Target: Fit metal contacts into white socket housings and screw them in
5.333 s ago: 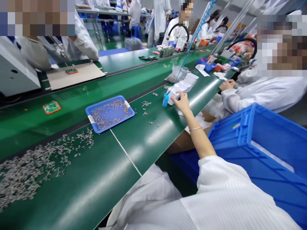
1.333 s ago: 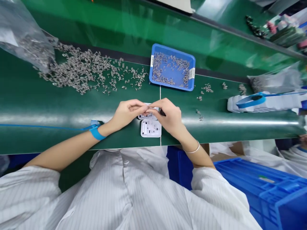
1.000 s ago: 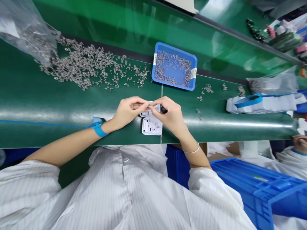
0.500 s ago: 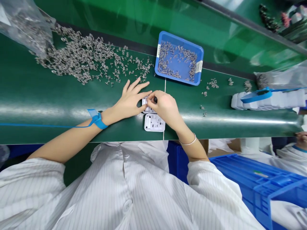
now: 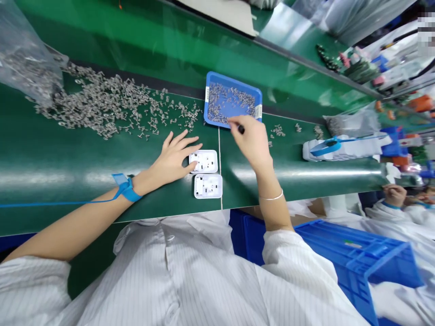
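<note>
At the tray (image 5: 232, 107), your right hand (image 5: 253, 141) clasps something black (image 5: 241, 129); splayed left hand (image 5: 174, 160) touches far plastic housing (image 5: 205, 161): likely light, grip its rim.

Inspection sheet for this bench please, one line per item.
Surface: glossy green worktop, pale line across it.
Job's things: two white rounded-rectangular plastic housings, interiors up; shallow blue plastic tray holding small grey metal parts.
Clutter: loose pile of similar grey metal parts beside a clear plastic bag, left.
Grippers: left hand spread, overlapping the farther housing's left edge; right hand curled at the tray's near edge, grip unclear.
Cables: thin blue cord from blue wristband off left.
Surroundings: large blue plastic crate, co-worker's hand, right.
</note>
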Available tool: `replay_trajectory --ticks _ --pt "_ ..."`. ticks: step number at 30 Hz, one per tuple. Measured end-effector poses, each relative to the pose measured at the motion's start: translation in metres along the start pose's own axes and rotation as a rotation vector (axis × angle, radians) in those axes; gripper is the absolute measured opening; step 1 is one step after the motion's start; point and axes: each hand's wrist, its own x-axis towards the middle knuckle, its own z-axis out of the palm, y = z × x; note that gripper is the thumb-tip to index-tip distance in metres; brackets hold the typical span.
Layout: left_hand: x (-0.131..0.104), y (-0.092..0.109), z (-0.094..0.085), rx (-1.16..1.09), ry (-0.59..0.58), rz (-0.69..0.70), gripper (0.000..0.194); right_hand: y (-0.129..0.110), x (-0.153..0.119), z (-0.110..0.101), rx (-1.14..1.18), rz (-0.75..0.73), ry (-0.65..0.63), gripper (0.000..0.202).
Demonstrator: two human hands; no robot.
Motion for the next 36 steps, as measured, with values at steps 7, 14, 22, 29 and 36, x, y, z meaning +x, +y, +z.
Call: replay_trajectory --ticks 7,14,22,29,36 --pt "-0.003 0.004 0.002 0.004 0.048 0.019 0.047 0.067 0.071 0.021 0.007 0.257 0.124 0.023" --pt "-0.005 0.006 -0.001 -0.037 0.057 0.035 0.043 0.069 0.089 0.034 -0.040 0.280 0.042 0.014" --pt "-0.002 0.009 -0.008 -0.166 0.218 0.122 0.040 0.006 0.011 0.007 0.224 -0.021 0.173 0.014" --pt "0.000 0.025 -0.008 -0.598 0.239 0.048 0.031 -0.066 -0.078 0.014 0.314 -0.199 0.177 0.012" --pt "-0.001 0.031 -0.006 -0.716 0.184 0.001 0.021 -0.067 -0.086 0.017 0.402 -0.036 0.168 0.010"
